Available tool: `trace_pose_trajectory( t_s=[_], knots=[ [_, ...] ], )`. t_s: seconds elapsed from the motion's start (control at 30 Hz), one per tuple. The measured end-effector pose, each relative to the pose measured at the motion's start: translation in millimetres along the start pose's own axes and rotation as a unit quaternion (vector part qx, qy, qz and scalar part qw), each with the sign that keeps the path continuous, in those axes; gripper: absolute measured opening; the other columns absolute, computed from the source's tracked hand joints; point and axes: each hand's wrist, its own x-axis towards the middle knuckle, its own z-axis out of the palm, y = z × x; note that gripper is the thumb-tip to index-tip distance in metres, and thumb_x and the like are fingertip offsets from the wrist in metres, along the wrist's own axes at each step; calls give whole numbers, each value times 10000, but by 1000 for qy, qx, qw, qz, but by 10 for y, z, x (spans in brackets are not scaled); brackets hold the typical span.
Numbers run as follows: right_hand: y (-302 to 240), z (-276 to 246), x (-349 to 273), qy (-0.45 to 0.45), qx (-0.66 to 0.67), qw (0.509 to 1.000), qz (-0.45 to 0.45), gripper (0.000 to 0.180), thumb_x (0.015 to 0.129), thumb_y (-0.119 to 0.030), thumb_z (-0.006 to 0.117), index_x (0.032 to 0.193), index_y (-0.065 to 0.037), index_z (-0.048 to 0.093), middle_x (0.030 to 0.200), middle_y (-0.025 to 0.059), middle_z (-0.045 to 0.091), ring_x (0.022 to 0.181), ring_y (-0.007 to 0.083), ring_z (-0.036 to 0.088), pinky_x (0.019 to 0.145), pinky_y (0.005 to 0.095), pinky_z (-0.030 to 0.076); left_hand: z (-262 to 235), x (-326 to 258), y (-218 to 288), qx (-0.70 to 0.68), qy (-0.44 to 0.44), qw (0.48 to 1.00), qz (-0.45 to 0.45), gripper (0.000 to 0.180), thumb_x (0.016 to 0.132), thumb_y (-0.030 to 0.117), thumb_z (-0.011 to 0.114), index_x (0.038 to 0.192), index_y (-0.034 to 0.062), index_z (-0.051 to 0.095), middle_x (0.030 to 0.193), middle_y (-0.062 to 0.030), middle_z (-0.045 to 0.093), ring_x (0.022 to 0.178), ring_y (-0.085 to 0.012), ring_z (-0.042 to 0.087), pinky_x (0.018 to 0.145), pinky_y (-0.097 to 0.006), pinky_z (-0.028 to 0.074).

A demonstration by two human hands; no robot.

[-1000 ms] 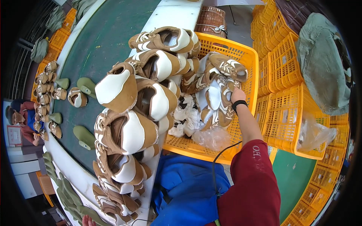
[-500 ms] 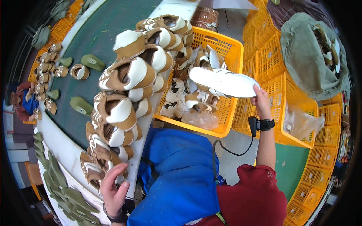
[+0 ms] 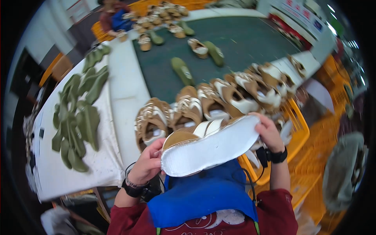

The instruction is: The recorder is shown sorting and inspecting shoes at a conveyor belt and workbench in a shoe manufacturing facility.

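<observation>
A brown and white shoe upper [image 3: 211, 147] is held tilted in front of my chest, its flat white underside turned toward me. My left hand [image 3: 148, 161] is closed on one end, thumb and fingers at the rim. At the other end, my right hand [image 3: 271, 134] grips the edge with the thumb on the white underside. Just beyond it, a row of similar shoe uppers [image 3: 214, 100] stands along the near edge of the worktable, partly covered by the held one.
Several green shoe lasts [image 3: 72, 125] lie piled on a white surface [image 3: 111, 164] at left. More lasts and uppers sit on the dark green table [image 3: 243, 43]. A yellow crate [image 3: 299, 125] stands at right. Another person [image 3: 113, 17] is at the far left.
My view has swung left toward the table. The shoe upper has come from over the yellow crate to before my chest, and my left hand has taken hold of it.
</observation>
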Motion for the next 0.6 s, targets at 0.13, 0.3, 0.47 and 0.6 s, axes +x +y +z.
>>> trace_pose_trajectory(
  t_s=[0.13, 0.3, 0.47, 0.6],
  knots=[
    [93, 169, 257, -84, 44, 992, 80, 382, 848, -95, 491, 1218, -37, 415, 813, 54, 579, 645, 81, 515, 602, 206, 435, -174, -495, 410, 107, 57, 987, 106, 424, 711, 58, 650, 1066, 37, 419, 882, -46, 549, 687, -83, 556, 516, -198, 462],
    [361, -203, 77, 97, 74, 986, 117, 292, 864, -115, 478, 1140, -19, 470, 759, 44, 557, 616, 85, 511, 561, 189, 425, -704, -365, 964, 359, 219, 896, 143, 369, 723, 24, 645, 1049, 2, 473, 820, -5, 541, 655, -50, 523, 528, -184, 439],
    [791, -887, -428, 258, 120, 950, 126, 230, 869, -135, 483, 1068, -22, 510, 720, 44, 568, 576, 80, 517, 523, 183, 418, -2109, 932, 1769, 556, 313, 727, 254, 479, 689, 37, 659, 1124, 29, 458, 992, -125, 540, 747, -183, 581, 633, -273, 487],
    [1261, -1457, -741, 351, 124, 909, 187, 209, 874, -159, 490, 1038, -34, 526, 659, 22, 567, 506, 77, 513, 454, 182, 401, -2962, 1713, 1646, 796, 371, 477, -23, 636, 592, 177, 719, 1155, 45, 454, 1101, -223, 496, 1047, -340, 468, 871, -394, 424]
  ],
)
